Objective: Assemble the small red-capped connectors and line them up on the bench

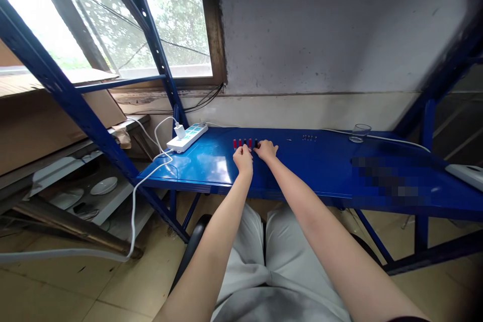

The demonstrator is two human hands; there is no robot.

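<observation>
A short row of small red and black upright pieces (245, 143) stands on the blue metal shelf (309, 171), near its back. My left hand (243, 158) is curled with its fingertips at the red pieces on the left of the row. Just to its right, my right hand (266, 150) is curled with its fingers at the black piece on the row's right end. The pieces are too small to tell whether either hand grips one. Further right along the shelf lies a second small row of dark pieces (309, 137).
A white power strip (187, 137) with a plugged charger and white cable lies at the shelf's left end. A clear glass (359, 132) stands at the back right, with a white cable behind it. Blue rack struts (75, 105) cross on the left. A blurred patch covers part of the shelf.
</observation>
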